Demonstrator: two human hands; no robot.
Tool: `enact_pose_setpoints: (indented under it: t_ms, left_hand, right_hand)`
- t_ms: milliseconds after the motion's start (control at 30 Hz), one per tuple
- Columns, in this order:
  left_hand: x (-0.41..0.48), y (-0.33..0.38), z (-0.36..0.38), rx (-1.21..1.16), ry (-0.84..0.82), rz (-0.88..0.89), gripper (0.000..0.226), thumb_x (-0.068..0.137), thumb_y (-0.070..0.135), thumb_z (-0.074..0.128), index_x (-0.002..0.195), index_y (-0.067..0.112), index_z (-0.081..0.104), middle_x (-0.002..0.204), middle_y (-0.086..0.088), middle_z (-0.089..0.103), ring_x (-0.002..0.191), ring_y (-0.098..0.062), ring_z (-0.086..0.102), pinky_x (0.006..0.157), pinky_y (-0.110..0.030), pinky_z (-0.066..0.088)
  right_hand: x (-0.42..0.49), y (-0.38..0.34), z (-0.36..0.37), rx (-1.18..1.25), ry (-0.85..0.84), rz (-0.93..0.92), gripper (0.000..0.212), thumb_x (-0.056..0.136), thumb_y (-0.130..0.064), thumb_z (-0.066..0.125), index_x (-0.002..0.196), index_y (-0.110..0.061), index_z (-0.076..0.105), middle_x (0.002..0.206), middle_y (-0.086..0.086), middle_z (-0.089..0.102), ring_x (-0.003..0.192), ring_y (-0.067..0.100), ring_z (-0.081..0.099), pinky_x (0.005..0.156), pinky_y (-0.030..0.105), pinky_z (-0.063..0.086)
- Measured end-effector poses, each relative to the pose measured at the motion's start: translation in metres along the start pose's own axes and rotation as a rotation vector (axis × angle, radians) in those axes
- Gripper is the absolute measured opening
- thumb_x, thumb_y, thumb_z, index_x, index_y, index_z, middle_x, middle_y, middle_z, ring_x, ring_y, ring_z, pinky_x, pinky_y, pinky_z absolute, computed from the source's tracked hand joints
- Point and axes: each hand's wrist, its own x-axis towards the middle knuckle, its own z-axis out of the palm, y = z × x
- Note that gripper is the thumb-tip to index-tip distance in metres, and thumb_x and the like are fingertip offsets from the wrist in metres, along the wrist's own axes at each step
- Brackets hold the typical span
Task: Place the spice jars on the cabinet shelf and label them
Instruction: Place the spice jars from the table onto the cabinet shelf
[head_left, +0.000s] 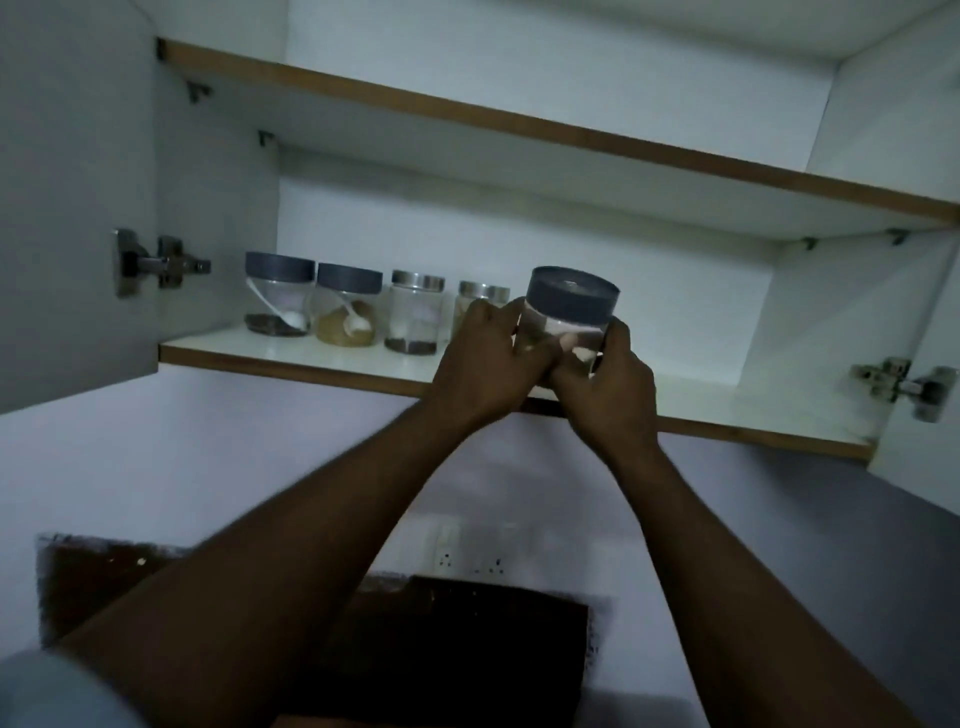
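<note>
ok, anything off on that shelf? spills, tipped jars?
Nothing stands out. Four jars stand upright in a row at the left of the lower shelf, with no spill visible. Left hand and right hand hold a fifth, the grey-lidded jar, slightly tilted.

White cabinet shelf (322, 353) with brown edging; clear jars, two with grey lids (279, 266), two with silver lids (418, 280).

four jars (363, 309) crowd the lower shelf's (311, 353) left; its right half lies open.
</note>
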Motion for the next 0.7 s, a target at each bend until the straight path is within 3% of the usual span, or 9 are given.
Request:
enact_pose_setpoints:
  t_ms: [167, 267, 400, 533, 700]
  left_hand:
    - [0.063, -0.020, 0.031, 0.165, -0.023, -0.159, 0.045, 0.094, 0.042, 0.062, 0.123, 0.009, 0.052, 0.104, -0.004, 0.066, 0.098, -0.024, 0.065, 0.074, -0.032, 0.045]
    - [0.073, -0.041, 0.049, 0.237, -0.137, -0.240, 0.041, 0.100, 0.040, 0.055, 0.119, 0.004, 0.059, 0.114, -0.013, 0.067, 0.114, -0.030, 0.060, 0.082, -0.033, 0.042]
    - [0.077, -0.060, 0.057, 0.322, -0.172, -0.236, 0.043, 0.103, 0.038, 0.050, 0.103, 0.002, 0.074, 0.114, -0.017, 0.069, 0.128, -0.034, 0.051, 0.098, -0.036, 0.039]
    - [0.074, -0.065, 0.064, 0.406, -0.080, -0.191, 0.035, 0.099, 0.034, 0.051, 0.102, 0.007, 0.073, 0.112, -0.012, 0.071, 0.123, -0.026, 0.056, 0.099, -0.034, 0.042]
    - [0.072, -0.066, 0.063, 0.444, -0.209, -0.123, 0.031, 0.097, 0.022, 0.046, 0.107, 0.009, 0.073, 0.108, -0.010, 0.072, 0.101, -0.023, 0.064, 0.099, -0.036, 0.049]
  right_hand:
    - [0.080, 0.035, 0.030, -0.059, -0.038, 0.059, 0.049, 0.089, -0.045, 0.065, 0.120, -0.015, 0.044, 0.101, -0.004, 0.063, 0.098, 0.024, 0.065, 0.069, 0.028, 0.041]
    - [0.103, 0.058, 0.051, -0.084, -0.111, 0.148, 0.059, 0.081, -0.052, 0.072, 0.111, -0.020, 0.033, 0.102, 0.002, 0.062, 0.095, 0.028, 0.063, 0.071, 0.030, 0.043]
    - [0.116, 0.074, 0.069, -0.113, -0.140, 0.180, 0.069, 0.075, -0.054, 0.078, 0.115, -0.019, 0.034, 0.110, 0.005, 0.061, 0.102, 0.030, 0.063, 0.075, 0.032, 0.044]
    - [0.125, 0.080, 0.078, -0.126, -0.160, 0.171, 0.077, 0.078, -0.052, 0.078, 0.130, -0.012, 0.036, 0.123, 0.012, 0.063, 0.110, 0.033, 0.062, 0.077, 0.031, 0.041]
    - [0.122, 0.079, 0.078, -0.159, -0.193, 0.162, 0.083, 0.079, -0.045, 0.080, 0.138, -0.007, 0.034, 0.130, 0.015, 0.060, 0.118, 0.034, 0.059, 0.080, 0.030, 0.040]
